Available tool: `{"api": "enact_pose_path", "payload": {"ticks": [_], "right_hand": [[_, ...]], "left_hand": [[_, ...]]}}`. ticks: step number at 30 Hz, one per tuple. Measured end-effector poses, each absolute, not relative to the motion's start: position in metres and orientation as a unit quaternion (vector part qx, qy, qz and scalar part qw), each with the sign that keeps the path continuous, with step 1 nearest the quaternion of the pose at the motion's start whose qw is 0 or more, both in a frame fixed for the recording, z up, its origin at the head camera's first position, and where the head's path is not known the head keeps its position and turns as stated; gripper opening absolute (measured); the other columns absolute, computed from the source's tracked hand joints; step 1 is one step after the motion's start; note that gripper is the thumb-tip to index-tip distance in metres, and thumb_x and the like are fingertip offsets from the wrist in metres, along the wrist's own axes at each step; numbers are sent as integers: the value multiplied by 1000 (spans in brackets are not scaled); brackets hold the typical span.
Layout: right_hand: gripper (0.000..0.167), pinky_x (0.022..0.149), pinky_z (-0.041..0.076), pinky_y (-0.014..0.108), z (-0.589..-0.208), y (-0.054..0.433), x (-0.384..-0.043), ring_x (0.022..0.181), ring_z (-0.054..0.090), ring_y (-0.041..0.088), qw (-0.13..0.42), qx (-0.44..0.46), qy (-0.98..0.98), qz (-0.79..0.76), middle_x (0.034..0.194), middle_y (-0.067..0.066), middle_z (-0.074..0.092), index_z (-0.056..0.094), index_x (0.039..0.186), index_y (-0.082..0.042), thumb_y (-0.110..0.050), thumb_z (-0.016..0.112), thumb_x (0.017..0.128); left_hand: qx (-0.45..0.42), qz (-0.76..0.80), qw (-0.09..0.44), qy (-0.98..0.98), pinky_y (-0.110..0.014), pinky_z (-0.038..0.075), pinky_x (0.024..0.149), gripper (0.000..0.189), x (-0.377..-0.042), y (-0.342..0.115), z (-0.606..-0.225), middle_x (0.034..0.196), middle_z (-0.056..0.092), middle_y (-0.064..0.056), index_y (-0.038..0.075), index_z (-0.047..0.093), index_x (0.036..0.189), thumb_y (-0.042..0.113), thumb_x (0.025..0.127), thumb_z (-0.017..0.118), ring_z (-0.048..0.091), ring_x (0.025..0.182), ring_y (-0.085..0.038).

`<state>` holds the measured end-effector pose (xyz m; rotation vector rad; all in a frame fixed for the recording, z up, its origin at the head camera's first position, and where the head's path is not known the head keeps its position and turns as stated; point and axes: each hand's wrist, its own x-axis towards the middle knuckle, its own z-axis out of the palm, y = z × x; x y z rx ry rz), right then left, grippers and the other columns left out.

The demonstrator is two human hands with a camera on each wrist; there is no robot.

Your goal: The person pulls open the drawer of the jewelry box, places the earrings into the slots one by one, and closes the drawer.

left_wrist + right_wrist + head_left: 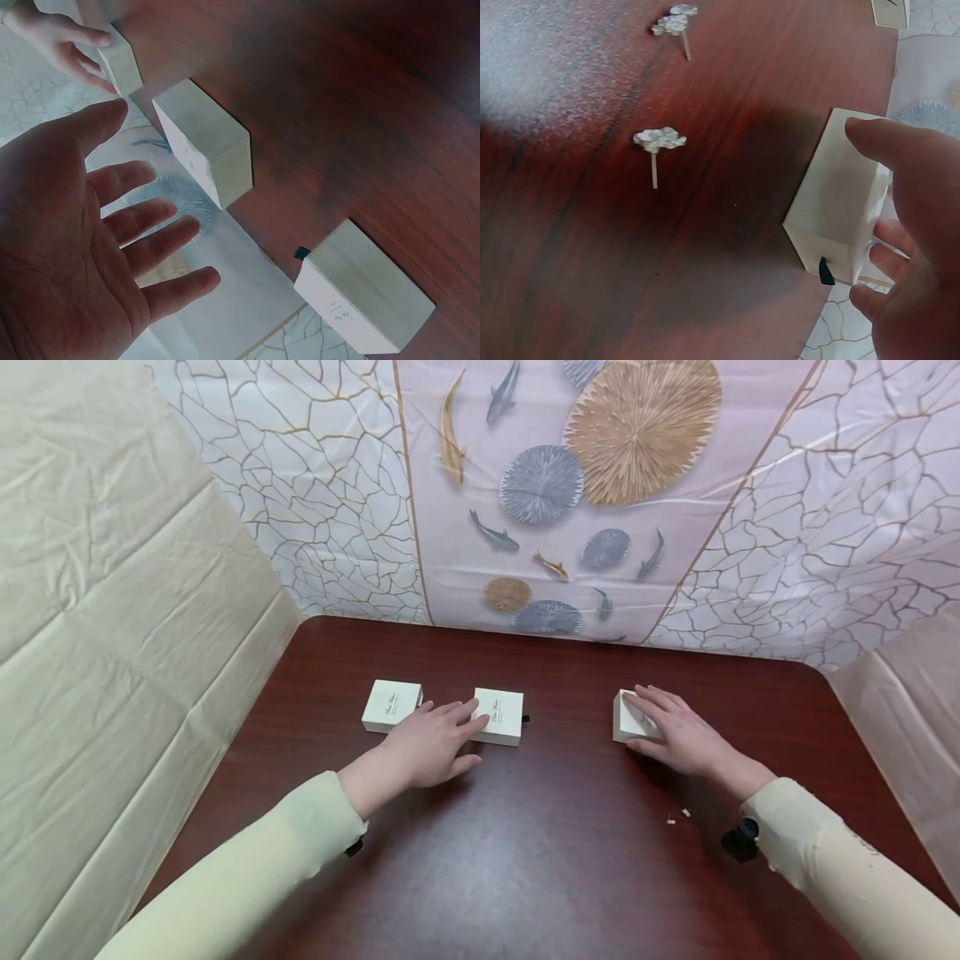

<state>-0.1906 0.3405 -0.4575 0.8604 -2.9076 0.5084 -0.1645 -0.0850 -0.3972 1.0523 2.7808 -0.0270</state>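
Three small white boxes with dark script on their lids are on the table: a left box [392, 703], a middle box [504, 710] and a right box [628, 720]. My left hand [433, 745] hovers between the left and middle boxes, fingers spread and holding nothing. In the head view its fingertips overlap the middle box's lid, but the left wrist view shows them apart from it. Over the right box reaches my right hand [678, 731], its thumb at the box's near upper edge and fingers loosely bent above the lid. Part of that lid is hidden.
Two small silver cluster ornaments on thin pins, one nearer [658, 141] and one farther [676, 22], lie on the dark red-brown table [510, 860]. Dark tabs stick out of the boxes' sides. Patterned cloth [337, 485] hangs behind the table; pale cloth [112, 610] borders its sides.
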Motion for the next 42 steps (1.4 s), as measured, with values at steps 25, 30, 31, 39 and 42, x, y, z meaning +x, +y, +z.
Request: {"api": "enact_pose_path", "payload": {"ticks": [25,30,31,39,42], "right_hand": [[69,100,49,68,-457,301,-180,132,55,49,64,302,-942,131,150,28,56,58,151,-2,-19,86,90],[68,100,49,68,-457,291,-180,132,55,49,61,303,-942,133,151,28,56,59,151,-2,-20,86,91],[68,100,49,68,-457,289,-180,132,55,49,61,305,-941,134,151,27,56,59,151,-3,-20,85,91],[68,98,50,68,-457,277,-182,132,56,49,69,322,-934,138,150,28,57,59,150,-2,-20,86,90],[69,100,49,69,-455,276,-181,135,54,50,69,323,-933,140,150,28,56,59,149,0,-21,87,90]], "left_hand": [[373,-12,102,922,-57,38,123,61,-145,-67,-405,170,42,-7,19,51,161,49,109,58,46,152,-26],[380,-8,100,920,-57,38,123,61,-143,-62,-405,170,42,-8,18,52,161,49,109,58,47,151,-27],[381,-7,99,919,-57,39,123,61,-142,-62,-406,170,42,-8,18,52,161,49,109,59,47,151,-27],[386,-2,103,917,-56,37,124,61,-139,-54,-405,170,41,-8,18,52,161,48,109,59,44,153,-26],[391,-2,101,915,-56,38,124,60,-138,-51,-405,170,42,-7,17,52,160,47,109,59,44,153,-25]]}}
